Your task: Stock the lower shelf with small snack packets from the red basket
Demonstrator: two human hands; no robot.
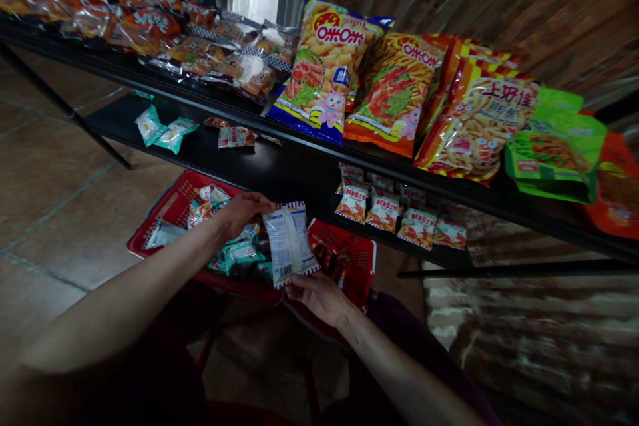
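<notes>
while i watch through the head view, a white packet (pixel 289 243) sits between both hands, over the red baskets, near side of the shelving. its back faces me: small print, a lengthwise seam, striped ends.

left hand (pixel 243 214): fingers bent, tips at the packet's far left corner, gap small. can't see the thumb well enough to say how firm. right hand (pixel 319 299): thumb and fingers drawn together on the near end, pinching it.

left basket (pixel 134 244) has teal packets (pixel 242 251) near its right end, plus a few other wrapped ones farther back. right basket (pixel 368 259) has dark red wrapped items, too dim to read.

lower shelf (pixel 294 173): two more teal ones at the far left, a cluster of orange-and-white packets (pixel 383 210) to the right.

upper shelf, left to right: wrapped breads (pixel 150 30), a blue-edged snack bag (pixel 324 66), an orange-edged one (pixel 394 90), a red-and-yellow bag (pixel 482 120), a green bag (pixel 554 146), an orange-red one at the right edge.
</notes>
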